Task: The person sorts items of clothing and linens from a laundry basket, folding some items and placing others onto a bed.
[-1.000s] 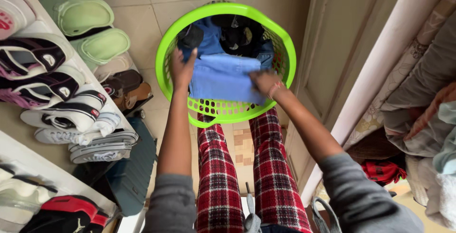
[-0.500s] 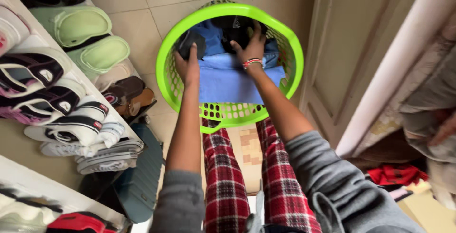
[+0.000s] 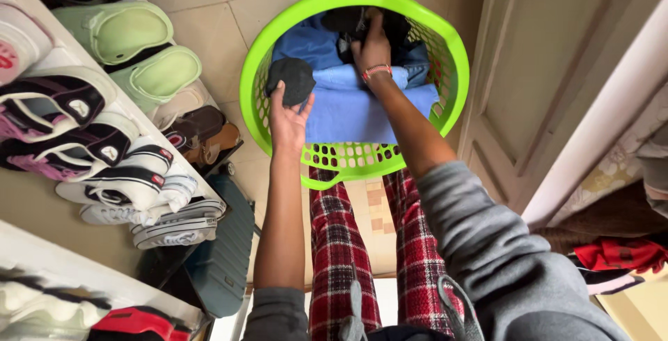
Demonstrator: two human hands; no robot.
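Observation:
A lime green laundry basket (image 3: 252,76) stands on the tiled floor in front of my legs, filled with clothes. A folded light blue garment (image 3: 362,108) lies on top, with darker blue and black clothes behind it. My left hand (image 3: 289,115) holds a small dark grey piece of cloth (image 3: 292,78) at the basket's left side. My right hand (image 3: 372,45) reaches deeper in and grips a black garment (image 3: 348,17) at the back; a red and white bracelet sits on that wrist.
A shoe rack (image 3: 42,174) on the left holds green clogs (image 3: 132,49), sneakers and sandals. A teal suitcase (image 3: 223,257) stands below it. A cream door (image 3: 529,69) is on the right, with piled clothes (image 3: 619,250) at the lower right.
My left hand has lifted the dark grey cloth up from the basket's left side. My right hand has pushed farther back into the black clothes. The view has shifted closer to the basket.

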